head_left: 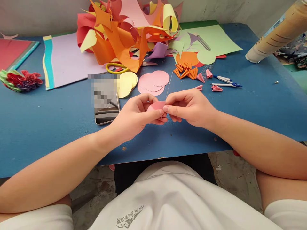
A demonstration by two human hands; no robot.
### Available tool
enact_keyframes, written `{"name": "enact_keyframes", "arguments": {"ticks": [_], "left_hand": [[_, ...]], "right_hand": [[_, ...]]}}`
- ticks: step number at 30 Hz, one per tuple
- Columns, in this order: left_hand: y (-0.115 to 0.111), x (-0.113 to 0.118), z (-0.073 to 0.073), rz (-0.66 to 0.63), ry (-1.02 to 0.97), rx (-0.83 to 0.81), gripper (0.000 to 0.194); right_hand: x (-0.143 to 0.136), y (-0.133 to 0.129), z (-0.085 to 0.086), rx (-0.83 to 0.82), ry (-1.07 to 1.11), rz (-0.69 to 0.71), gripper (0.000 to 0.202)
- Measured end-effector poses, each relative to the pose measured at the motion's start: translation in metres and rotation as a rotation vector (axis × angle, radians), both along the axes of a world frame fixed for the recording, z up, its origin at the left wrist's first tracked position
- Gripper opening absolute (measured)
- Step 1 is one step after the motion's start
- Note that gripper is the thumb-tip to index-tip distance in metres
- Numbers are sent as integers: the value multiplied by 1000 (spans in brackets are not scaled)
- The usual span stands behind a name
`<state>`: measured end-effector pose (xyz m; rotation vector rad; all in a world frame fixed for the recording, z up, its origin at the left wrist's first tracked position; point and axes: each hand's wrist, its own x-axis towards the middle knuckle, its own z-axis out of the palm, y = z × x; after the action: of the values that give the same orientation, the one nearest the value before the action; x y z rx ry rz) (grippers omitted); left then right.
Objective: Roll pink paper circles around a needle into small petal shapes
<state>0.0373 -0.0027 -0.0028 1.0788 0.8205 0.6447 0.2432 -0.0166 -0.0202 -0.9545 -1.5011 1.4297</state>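
Observation:
My left hand (144, 113) grips a pink paper piece (156, 105), which looks curved or partly rolled; much of it is behind the fingers. With thumb and fingertips, my right hand (183, 107) pinches a thin straight stick (169, 83) against the paper's right edge. The stick slants up past the fingers, and its lower end shows below them. Just beyond the hands lie pink paper circles (157, 80) in an overlapping pile, with yellow paper circles (126, 83) to their left. Several orange rolled paper cones (186, 70) and a few pink ones (200, 77) rest farther right.
A heap of paper offcuts (134, 32) fills the back, with yellow-handled scissors (117, 68) under it. A phone-like object (105, 115), partly pixelated, lies by my left wrist. A blue-and-white compass (226, 83), a cardboard tube (275, 32) and a paper flower cluster (22, 80) are also there.

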Motion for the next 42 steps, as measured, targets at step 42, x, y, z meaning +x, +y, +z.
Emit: {"name": "enact_keyframes", "arguments": {"ticks": [42], "left_hand": [[5,-3,11,-199,140,103,10]], "right_hand": [[-1,-3,1,167,138,51,20]]}}
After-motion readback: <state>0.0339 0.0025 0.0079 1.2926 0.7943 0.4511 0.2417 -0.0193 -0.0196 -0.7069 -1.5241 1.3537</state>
